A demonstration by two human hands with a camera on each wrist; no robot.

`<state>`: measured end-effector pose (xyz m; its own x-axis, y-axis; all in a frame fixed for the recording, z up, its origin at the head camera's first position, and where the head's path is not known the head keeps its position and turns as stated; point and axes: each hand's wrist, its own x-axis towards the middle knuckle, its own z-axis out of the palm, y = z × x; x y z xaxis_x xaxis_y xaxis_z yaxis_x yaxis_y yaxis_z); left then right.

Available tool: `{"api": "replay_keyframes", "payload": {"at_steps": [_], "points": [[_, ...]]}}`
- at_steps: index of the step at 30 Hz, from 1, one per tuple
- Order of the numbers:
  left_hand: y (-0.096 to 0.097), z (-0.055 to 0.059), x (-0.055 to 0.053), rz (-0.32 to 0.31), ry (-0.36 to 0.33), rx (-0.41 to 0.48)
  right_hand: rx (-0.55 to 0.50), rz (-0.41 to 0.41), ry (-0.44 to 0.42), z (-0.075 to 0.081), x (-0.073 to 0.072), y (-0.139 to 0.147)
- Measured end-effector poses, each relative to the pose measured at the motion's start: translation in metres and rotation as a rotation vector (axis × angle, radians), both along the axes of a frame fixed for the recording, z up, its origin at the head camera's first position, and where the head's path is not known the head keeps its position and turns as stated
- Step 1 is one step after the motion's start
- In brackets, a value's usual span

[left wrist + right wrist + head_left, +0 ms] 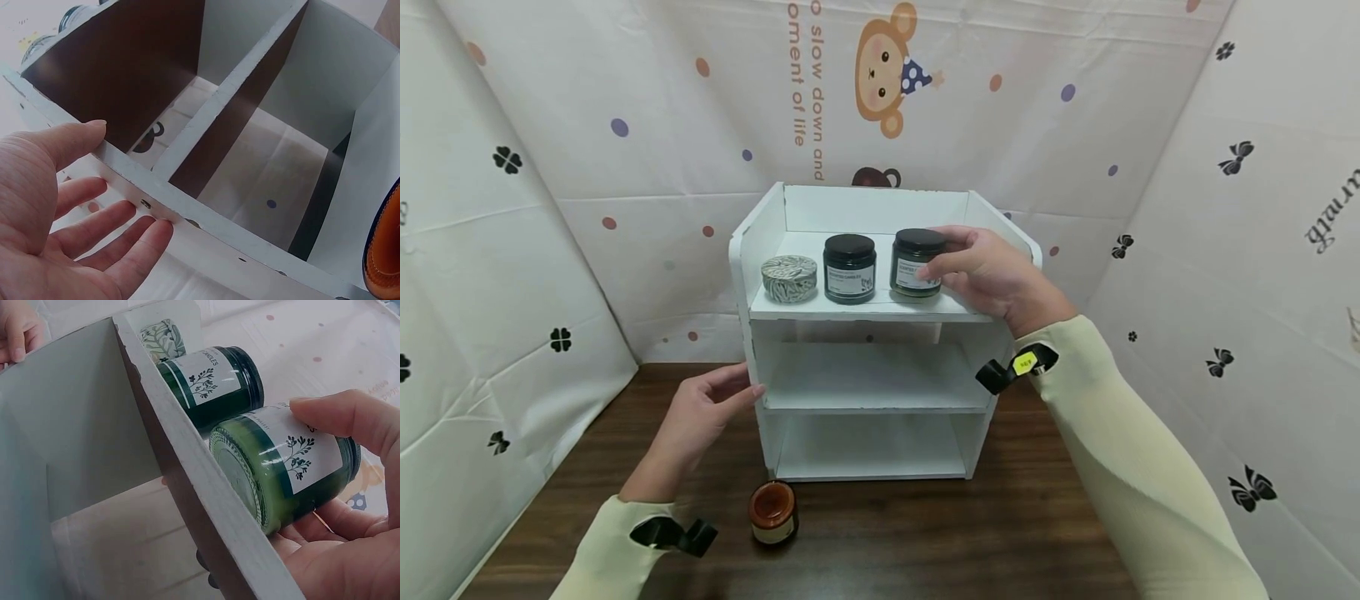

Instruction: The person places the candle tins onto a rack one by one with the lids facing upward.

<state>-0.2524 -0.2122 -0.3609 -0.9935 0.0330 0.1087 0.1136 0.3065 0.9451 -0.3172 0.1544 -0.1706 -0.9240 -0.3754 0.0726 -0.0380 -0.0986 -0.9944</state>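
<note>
My right hand point(992, 271) grips a dark green scented candle jar point(916, 273) with a black lid, thumb on its white label. In the right wrist view the jar point(281, 469) is at the top board's front edge, its glass base showing. To its left on the top board stand a second, similar candle jar point(850, 279) and a round leaf-patterned tin point(789, 278). My left hand point(703, 412) is at the left side of the white shelf unit point(868, 375). In the left wrist view its thumb touches the front edge, and the other fingers extend loosely along the outer side.
An amber glass candle jar point(772, 512) stands on the dark wooden table point(880, 542), in front of the shelf unit's lower left corner. Two lower boards lie under the top one. Patterned white cloth point(670, 167) hangs behind and along both sides.
</note>
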Motion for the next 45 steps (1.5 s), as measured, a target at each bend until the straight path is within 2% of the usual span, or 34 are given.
{"api": "replay_keyframes", "payload": {"at_steps": [7, 13, 24, 29, 40, 45], "points": [[0.0, -0.001, -0.001, -0.004, 0.003, -0.001, -0.011, 0.03, -0.031, -0.002, -0.004, -0.002], [0.001, -0.001, -0.001, -0.004, -0.001, -0.002, 0.033, 0.035, -0.047, -0.003, -0.007, -0.001], [-0.001, -0.002, -0.002, 0.001, 0.003, 0.001, 0.044, 0.034, -0.039, 0.0, -0.005, -0.003], [-0.001, -0.002, -0.002, 0.004, 0.0, -0.002, 0.056, 0.027, -0.024, 0.0, -0.004, -0.004], [-0.001, -0.002, -0.003, 0.008, 0.001, -0.001, 0.182, -0.025, 0.077, -0.002, 0.006, -0.005], [-0.001, -0.003, -0.003, 0.008, 0.004, -0.002, 0.161, -0.059, 0.099, -0.003, 0.013, -0.002]]}}
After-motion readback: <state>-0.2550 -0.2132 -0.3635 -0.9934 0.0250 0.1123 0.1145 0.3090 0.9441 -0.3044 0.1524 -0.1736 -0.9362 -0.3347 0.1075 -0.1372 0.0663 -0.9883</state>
